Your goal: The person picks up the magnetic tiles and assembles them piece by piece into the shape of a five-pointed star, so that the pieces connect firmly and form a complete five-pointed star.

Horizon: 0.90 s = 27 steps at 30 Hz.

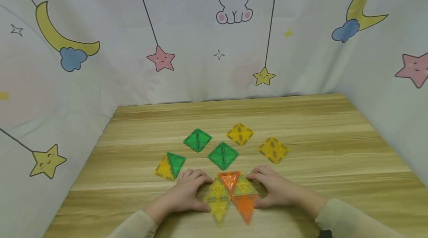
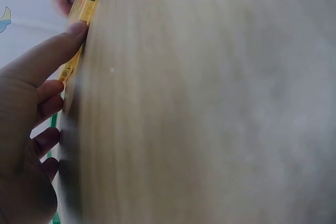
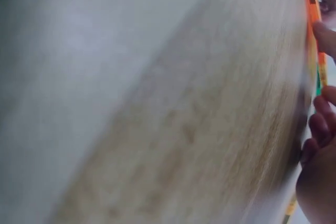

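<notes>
In the head view, yellow triangular magnetic tiles (image 1: 217, 208) and orange triangular magnetic tiles (image 1: 245, 207) lie edge to edge as one flat group near the table's front. My left hand (image 1: 187, 194) grips the group's left side, thumb on the lower yellow tile, index finger by the upper one. On the opposite side, my right hand (image 1: 277, 189) grips the group with its thumb at the lower orange tile and fingers at the upper right yellow tile (image 1: 243, 186). Both wrist views show thumb and fingertips against the tiles' thin edges; the palms' undersides are partly hidden.
Beyond the hands lie green diamond-shaped tile pairs (image 1: 223, 156), yellow diamond-shaped tile pairs (image 1: 273, 150) and a yellow-and-green pair (image 1: 170, 166). They rest on a wood-grain table (image 1: 133, 130). A printed white curtain (image 1: 200, 74) encloses its back and sides.
</notes>
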Motion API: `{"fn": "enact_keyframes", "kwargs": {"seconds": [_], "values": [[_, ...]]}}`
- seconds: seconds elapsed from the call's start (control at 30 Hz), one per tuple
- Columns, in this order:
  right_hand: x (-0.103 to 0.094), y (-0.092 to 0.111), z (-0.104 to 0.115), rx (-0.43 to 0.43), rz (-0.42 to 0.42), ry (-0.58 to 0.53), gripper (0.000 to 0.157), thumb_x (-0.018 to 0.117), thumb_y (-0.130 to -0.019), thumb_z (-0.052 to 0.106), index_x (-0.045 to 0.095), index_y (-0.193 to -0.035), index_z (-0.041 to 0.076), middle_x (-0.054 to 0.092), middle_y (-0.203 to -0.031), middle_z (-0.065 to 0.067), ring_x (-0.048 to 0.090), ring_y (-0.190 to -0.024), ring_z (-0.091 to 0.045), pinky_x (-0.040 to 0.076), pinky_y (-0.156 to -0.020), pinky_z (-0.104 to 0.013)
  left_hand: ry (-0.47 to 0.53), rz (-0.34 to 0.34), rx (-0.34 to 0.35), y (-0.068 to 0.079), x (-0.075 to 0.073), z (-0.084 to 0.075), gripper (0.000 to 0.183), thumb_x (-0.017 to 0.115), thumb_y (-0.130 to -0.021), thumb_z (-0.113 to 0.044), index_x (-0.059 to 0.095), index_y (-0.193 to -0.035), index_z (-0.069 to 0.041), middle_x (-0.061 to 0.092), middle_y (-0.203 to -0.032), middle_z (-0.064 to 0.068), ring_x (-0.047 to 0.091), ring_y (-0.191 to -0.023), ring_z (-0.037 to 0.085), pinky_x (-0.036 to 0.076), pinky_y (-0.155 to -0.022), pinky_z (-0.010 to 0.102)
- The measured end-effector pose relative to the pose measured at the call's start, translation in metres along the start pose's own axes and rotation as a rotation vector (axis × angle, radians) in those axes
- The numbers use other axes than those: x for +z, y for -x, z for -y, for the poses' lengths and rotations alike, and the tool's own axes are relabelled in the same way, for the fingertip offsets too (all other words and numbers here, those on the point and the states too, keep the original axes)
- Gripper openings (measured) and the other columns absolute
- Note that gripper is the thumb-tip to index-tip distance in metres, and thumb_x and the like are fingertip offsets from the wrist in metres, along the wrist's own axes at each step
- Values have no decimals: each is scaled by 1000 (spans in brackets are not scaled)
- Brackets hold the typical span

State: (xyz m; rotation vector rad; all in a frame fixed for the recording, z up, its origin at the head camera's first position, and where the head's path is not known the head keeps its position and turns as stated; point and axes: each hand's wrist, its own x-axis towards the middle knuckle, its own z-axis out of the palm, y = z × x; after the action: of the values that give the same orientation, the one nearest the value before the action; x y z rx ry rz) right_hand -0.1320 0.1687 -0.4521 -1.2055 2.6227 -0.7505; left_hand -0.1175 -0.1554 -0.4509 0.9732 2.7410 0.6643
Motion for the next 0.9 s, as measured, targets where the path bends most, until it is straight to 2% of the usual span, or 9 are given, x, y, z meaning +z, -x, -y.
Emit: {"fn": "enact_keyframes", "kwargs": {"seconds": [0.17, 0.4, 0.5, 0.67, 0.8, 0.9], "values": [[-1, 0, 3, 28, 14, -44, 71, 75, -74, 42, 50, -131, 7, 49, -127, -2, 43, -118, -21, 38, -98, -42, 2, 0, -8, 1, 1, 1, 67, 79, -66, -52, 58, -121, -19, 47, -122, -5, 37, -108, 17, 27, -89, 46], [-3, -1, 5, 86, 61, -170, 76, 75, -75, 41, 45, -135, 4, 49, -130, -2, 44, -119, -20, 36, -100, -41, 10, -3, -11, 1, 0, -1, 66, 80, -65, -50, 58, -119, -19, 47, -121, -5, 37, -107, 17, 27, -90, 45], [-3, -2, 7, 108, 87, -283, 74, 73, -79, 38, 42, -136, 3, 53, -124, -1, 50, -111, -15, 41, -95, -37, 14, 1, -14, 1, 0, -2, 66, 80, -66, -50, 58, -119, -19, 47, -121, -5, 37, -107, 17, 26, -90, 45], [-3, -6, 10, 213, 124, -568, 64, 67, -87, 32, 36, -138, 9, 57, -115, -1, 58, -94, -13, 48, -79, -29, 15, 2, -15, 1, 0, -2, 65, 80, -66, -50, 58, -119, -19, 48, -121, -5, 37, -106, 18, 26, -89, 44], [0, -9, 13, 246, 84, -772, 56, 65, -90, 23, 36, -134, 6, 56, -116, -10, 61, -93, -21, 51, -75, -31, 13, 0, -11, 1, -1, -2, 66, 80, -66, -49, 58, -120, -19, 47, -121, -4, 37, -106, 18, 26, -88, 44], [4, -11, 12, 227, 59, -869, 56, 64, -90, 17, 34, -134, 1, 57, -114, -14, 62, -89, -24, 52, -72, -32, 19, -6, -12, 2, 0, -2, 70, 80, -66, -48, 55, -124, -19, 48, -119, -5, 37, -105, 17, 26, -89, 44]]}}
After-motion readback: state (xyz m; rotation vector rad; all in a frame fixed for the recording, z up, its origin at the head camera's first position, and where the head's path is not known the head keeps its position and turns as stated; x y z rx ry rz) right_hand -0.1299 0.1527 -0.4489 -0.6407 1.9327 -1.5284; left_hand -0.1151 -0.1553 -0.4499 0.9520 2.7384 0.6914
